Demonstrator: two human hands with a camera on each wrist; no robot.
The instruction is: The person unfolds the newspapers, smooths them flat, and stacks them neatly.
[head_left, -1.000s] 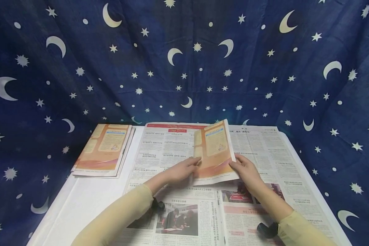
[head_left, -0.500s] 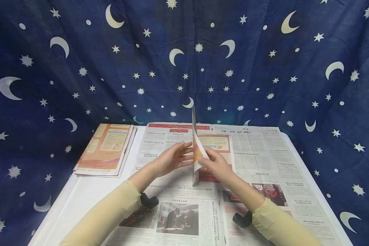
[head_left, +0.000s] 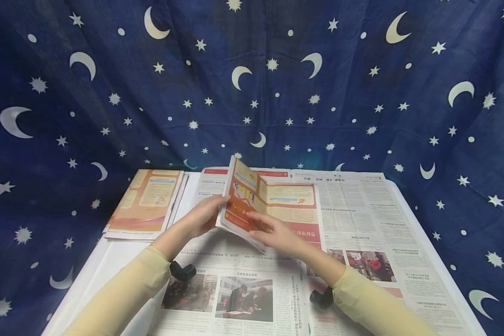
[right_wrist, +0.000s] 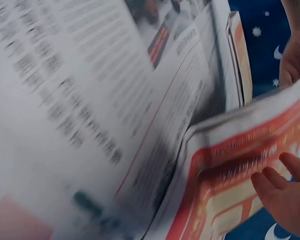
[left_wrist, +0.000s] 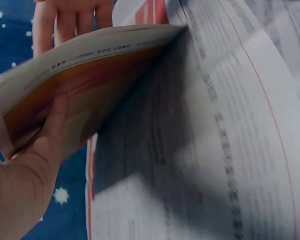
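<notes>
In the head view a folded newspaper [head_left: 245, 198] with a red and orange printed face stands tilted over the middle of the table. My left hand [head_left: 203, 214] holds its left edge. In the left wrist view the left thumb [left_wrist: 54, 127] lies along its orange back face, and the other left fingers are hidden. My right hand [head_left: 279, 235] touches the red face with extended fingers; in the right wrist view those fingers [right_wrist: 270, 182] lie against the print. Just right of it, an orange and red page [head_left: 296, 212] lies flat.
Beneath lies a large spread-out newspaper [head_left: 354, 219] with photos. At the left, a pile of folded orange newspapers [head_left: 144, 205] sits on the white tabletop [head_left: 113, 261]. A dark blue curtain [head_left: 210, 74] with moons and stars hangs behind.
The folded newspaper has swung from right to left through upright, its red face now showing. An orange and red page came into view beneath. Both hands moved left.
</notes>
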